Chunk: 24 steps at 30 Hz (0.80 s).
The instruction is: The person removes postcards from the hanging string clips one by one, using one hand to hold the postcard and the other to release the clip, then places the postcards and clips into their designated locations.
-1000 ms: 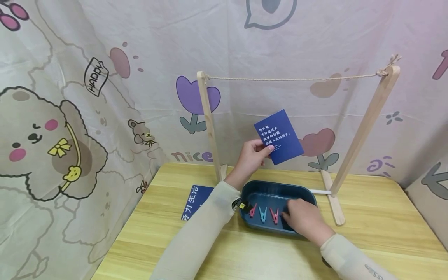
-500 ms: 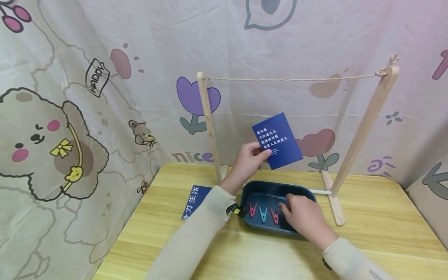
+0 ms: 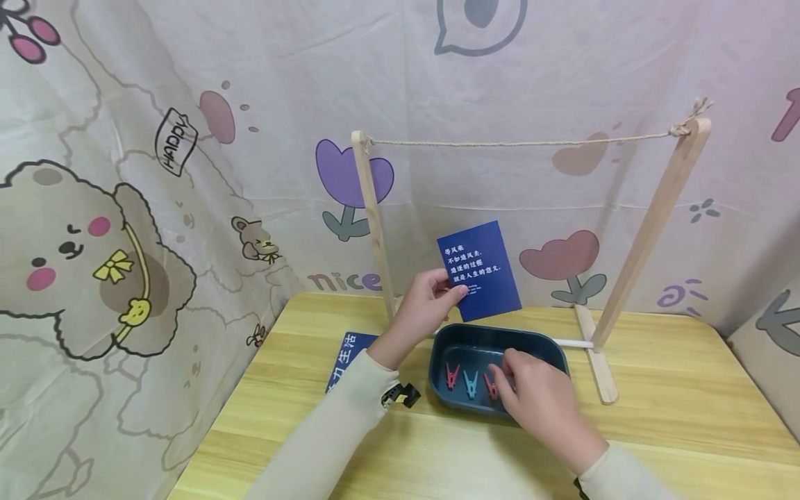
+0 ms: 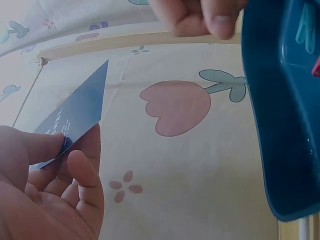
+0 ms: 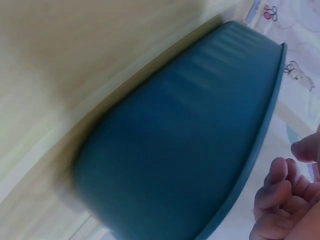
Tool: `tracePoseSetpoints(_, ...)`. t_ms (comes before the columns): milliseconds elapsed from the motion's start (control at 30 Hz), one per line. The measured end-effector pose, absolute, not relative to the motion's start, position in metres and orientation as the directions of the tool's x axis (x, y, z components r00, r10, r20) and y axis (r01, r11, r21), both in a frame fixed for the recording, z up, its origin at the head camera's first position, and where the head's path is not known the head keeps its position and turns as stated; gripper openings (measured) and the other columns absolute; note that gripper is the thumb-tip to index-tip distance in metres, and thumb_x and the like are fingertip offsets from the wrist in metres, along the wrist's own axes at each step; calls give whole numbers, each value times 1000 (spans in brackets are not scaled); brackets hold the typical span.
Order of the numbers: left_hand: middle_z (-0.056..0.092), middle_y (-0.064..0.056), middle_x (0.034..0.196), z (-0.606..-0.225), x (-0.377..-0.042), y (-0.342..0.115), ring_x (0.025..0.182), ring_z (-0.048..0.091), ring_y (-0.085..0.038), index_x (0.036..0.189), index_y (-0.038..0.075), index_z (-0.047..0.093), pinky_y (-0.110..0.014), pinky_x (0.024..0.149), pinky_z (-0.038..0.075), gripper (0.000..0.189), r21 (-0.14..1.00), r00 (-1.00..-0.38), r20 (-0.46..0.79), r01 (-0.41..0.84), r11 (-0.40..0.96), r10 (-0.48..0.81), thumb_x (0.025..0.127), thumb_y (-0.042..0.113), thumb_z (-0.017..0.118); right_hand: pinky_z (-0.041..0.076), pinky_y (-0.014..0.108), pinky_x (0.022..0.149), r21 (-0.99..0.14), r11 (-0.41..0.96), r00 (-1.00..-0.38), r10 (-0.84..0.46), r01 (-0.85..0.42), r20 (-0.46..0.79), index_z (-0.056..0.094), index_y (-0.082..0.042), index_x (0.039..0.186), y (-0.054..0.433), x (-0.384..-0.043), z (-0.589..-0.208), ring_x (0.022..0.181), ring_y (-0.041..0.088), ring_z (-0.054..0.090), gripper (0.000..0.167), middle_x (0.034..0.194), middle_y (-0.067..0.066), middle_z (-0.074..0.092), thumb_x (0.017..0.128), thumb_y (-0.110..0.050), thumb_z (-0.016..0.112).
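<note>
My left hand [image 3: 421, 309] pinches a blue card [image 3: 494, 281] by its lower left edge, thumb in front. White Chinese lettering covers part of the card, which is held tilted behind the dark blue tray [image 3: 478, 353]. Inside the tray lie a red clothespin [image 3: 453, 376], a blue clothespin [image 3: 470, 384] and another red clothespin [image 3: 490, 387], partly covered by my right thumb. Over the tray's right half hovers my right hand [image 3: 540, 392], its fingers loosely curled. The right wrist view shows a gap between thumb and fingers [image 5: 276, 192], with nothing held there.
A wooden frame, with a left post [image 3: 373, 208] and a right post [image 3: 650, 236], carries a twine line [image 3: 500, 144] above the tray. A white rod [image 3: 576, 343] runs low behind it. Another blue card [image 3: 355, 351] lies on the wooden table [image 3: 262, 410], partly under the left sleeve.
The left hand has lowered the blue card and moved it left, nearer the tray. My right hand has shifted slightly left inside the tray, its thumb now over the right-hand red clothespin.
</note>
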<state>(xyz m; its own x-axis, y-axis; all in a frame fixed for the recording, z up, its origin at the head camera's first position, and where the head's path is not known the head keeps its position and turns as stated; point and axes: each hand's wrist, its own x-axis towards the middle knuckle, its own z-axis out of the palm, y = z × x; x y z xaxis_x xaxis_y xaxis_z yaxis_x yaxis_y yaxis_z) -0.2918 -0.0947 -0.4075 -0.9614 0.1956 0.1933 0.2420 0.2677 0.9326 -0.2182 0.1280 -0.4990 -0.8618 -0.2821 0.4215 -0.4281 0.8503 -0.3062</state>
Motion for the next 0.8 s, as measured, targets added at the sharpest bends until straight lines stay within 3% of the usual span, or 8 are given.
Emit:
tracePoseSetpoints(67, 80, -5, 121, -408, -288, -100, 88, 76, -21, 137, 12, 73, -24, 63, 58, 29, 934, -960, 194, 243, 261, 200, 110, 21, 68, 32, 23, 48, -311, 844, -854, -280, -436, 438, 53, -24, 75, 127, -215, -498, 54, 5, 38, 36, 63, -13, 43, 99, -31, 80)
tracePoseSetpoints(200, 80, -10, 124, -412, -280, -110, 100, 81, -20, 139, 8, 71, -28, 79, 66, 30, 942, -958, 197, 244, 230, 209, 109, 14, 67, 31, 21, 48, -334, 826, -837, -268, -455, 477, 52, -27, 75, 127, -209, -499, 54, 2, 37, 37, 62, -16, 40, 98, -30, 81)
tracePoseSetpoints(300, 80, -14, 124, -415, -274, -119, 105, 81, -23, 139, 5, 70, -33, 89, 66, 31, 944, -956, 196, 244, 220, 219, 108, 10, 67, 31, 21, 49, -353, 804, -812, -252, -479, 527, 51, -28, 75, 127, -205, -502, 55, 0, 36, 38, 62, -17, 40, 96, -26, 83)
tracePoseSetpoints(467, 81, -13, 119, -419, -262, -138, 101, 82, -24, 137, 5, 69, -37, 86, 67, 29, 947, -969, 161, 206, 247, 190, 107, 9, 68, 31, 20, 50, -383, 772, -778, -219, -508, 589, 53, -30, 75, 128, -200, -511, 57, -3, 36, 38, 64, -19, 43, 91, -19, 86)
tracePoseSetpoints(800, 82, -15, 111, -432, -249, -179, 94, 82, -24, 129, 3, 70, -25, 75, 64, 25, 934, -984, 138, 168, 316, 116, 104, 4, 71, 32, 20, 51, -453, 763, -821, -173, -461, 544, 53, -31, 75, 130, -198, -521, 57, -2, 37, 38, 66, -20, 47, 93, -19, 85)
